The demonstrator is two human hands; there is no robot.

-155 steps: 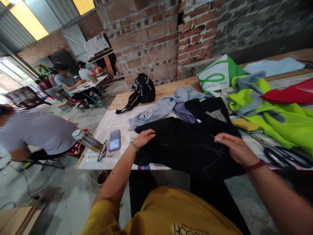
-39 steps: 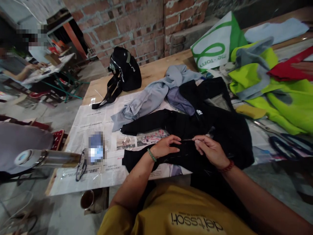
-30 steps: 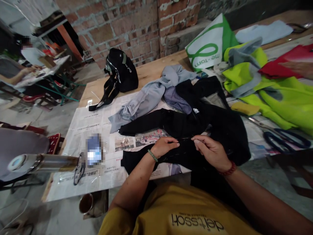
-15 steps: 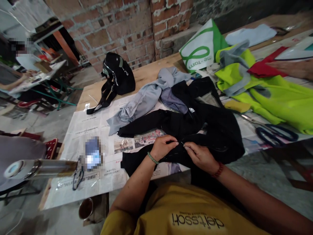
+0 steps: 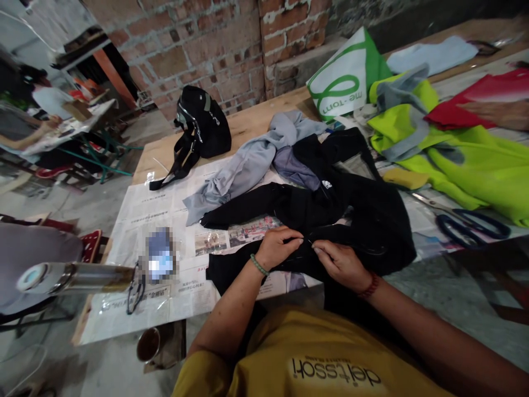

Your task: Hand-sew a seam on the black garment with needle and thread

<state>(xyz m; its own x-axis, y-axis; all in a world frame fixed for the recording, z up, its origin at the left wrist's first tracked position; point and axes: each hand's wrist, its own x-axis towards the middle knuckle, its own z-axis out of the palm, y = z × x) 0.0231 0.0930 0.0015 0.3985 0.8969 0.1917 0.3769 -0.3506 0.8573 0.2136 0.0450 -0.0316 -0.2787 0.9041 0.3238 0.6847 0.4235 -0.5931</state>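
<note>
A black garment [image 5: 374,218] with a small white logo lies across the near side of the table, its sleeves spread out. My left hand [image 5: 279,248], a green bead bracelet on its wrist, pinches the black cloth between thumb and forefinger. Just to its right, my right hand [image 5: 341,264] is closed in a pinch on a thin, pale needle [image 5: 310,241] whose tip points at the cloth. The two sets of fingertips are a short gap apart. Light stitch lines show on the garment to the right.
Scissors [image 5: 471,223] lie at the right edge beside a neon yellow garment [image 5: 475,171]. Another person's hand [image 5: 504,113] is on red cloth. Grey cloth [image 5: 242,171], a black bag [image 5: 209,124], a pixelated phone-like object [image 5: 160,256] and a steel flask [image 5: 78,277] are leftward.
My hands keep nearly the same pinch at the same spot on the cloth. At the right, the iron has gone out of view and more of the red cloth shows. The view shifts slightly.
</note>
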